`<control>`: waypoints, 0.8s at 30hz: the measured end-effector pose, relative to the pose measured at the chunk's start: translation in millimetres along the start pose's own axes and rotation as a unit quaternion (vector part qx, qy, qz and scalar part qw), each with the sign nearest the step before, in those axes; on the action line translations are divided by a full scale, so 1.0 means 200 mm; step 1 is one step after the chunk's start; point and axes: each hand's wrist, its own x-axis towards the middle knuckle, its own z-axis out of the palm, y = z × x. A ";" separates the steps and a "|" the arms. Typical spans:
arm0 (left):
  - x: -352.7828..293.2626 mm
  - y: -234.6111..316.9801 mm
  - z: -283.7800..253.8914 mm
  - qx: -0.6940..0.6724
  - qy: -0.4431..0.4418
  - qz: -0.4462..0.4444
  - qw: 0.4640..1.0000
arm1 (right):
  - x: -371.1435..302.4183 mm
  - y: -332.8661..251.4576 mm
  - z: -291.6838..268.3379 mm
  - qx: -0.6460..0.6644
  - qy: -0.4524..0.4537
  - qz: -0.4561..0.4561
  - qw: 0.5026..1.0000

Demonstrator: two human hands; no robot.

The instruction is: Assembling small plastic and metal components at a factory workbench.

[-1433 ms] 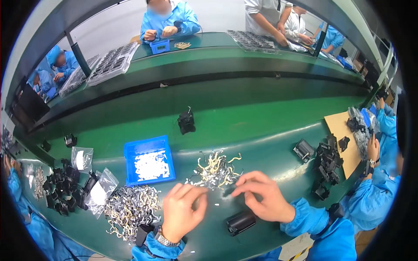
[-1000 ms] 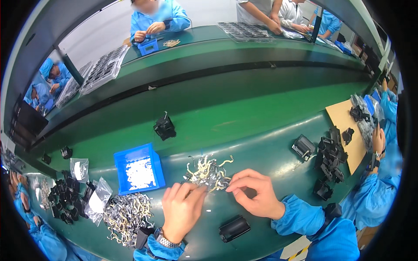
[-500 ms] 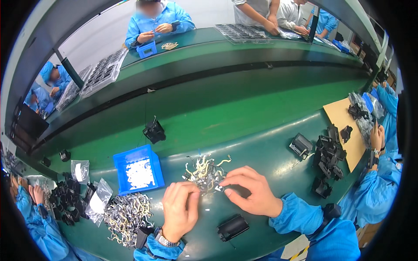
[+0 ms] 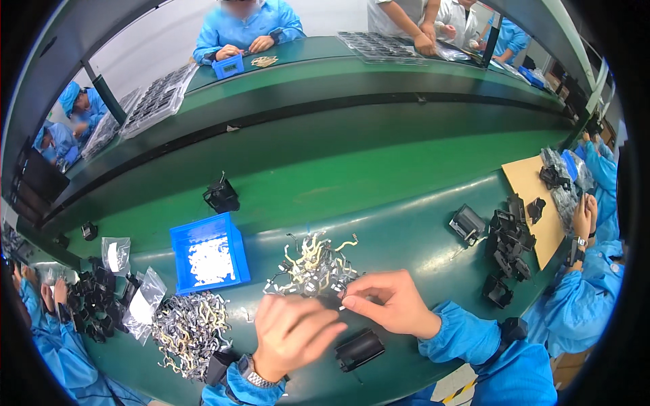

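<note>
My right hand (image 4: 391, 303) is closed in a pinch on a short cable (image 4: 343, 295) with small light ends, at the right edge of a loose pile of black and cream cables (image 4: 313, 264). My left hand (image 4: 294, 333) hovers below that pile, fingers stretched toward the right and a little blurred, with nothing visible in them. Just right of it a black plastic housing (image 4: 359, 350) lies on the green table. A larger heap of short cables (image 4: 191, 331) spreads left of my left hand.
A blue bin (image 4: 245, 260) of small white pieces stands behind the large heap, beside clear bags (image 4: 145, 304). Black housings pile up at left (image 4: 98, 304) and right (image 4: 509, 247). A black part (image 4: 221, 195) rides the green conveyor (image 4: 352, 155). Co-workers sit around.
My left hand has come away from the cable pile, nearer to me, its fingers swinging right. My right hand still pinches at the pile's edge. The conveyor's black parts have shifted left.
</note>
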 end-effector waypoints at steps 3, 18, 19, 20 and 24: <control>0.00 0.03 0.03 0.011 0.007 -0.001 1.000 | -0.04 0.03 0.03 0.175 0.004 0.063 0.983; -0.02 0.03 0.02 0.027 0.023 -0.007 0.999 | -0.06 0.04 0.04 0.241 -0.004 0.043 0.969; -0.02 0.04 0.02 0.031 0.018 -0.018 0.999 | -0.07 0.04 0.05 0.233 0.007 0.032 0.972; -0.02 0.05 0.02 0.035 0.013 -0.030 0.999 | -0.07 0.03 0.06 0.224 0.019 0.021 0.974; -0.01 0.06 0.02 0.033 0.003 -0.040 0.999 | -0.08 0.02 0.05 0.116 0.039 -0.014 0.992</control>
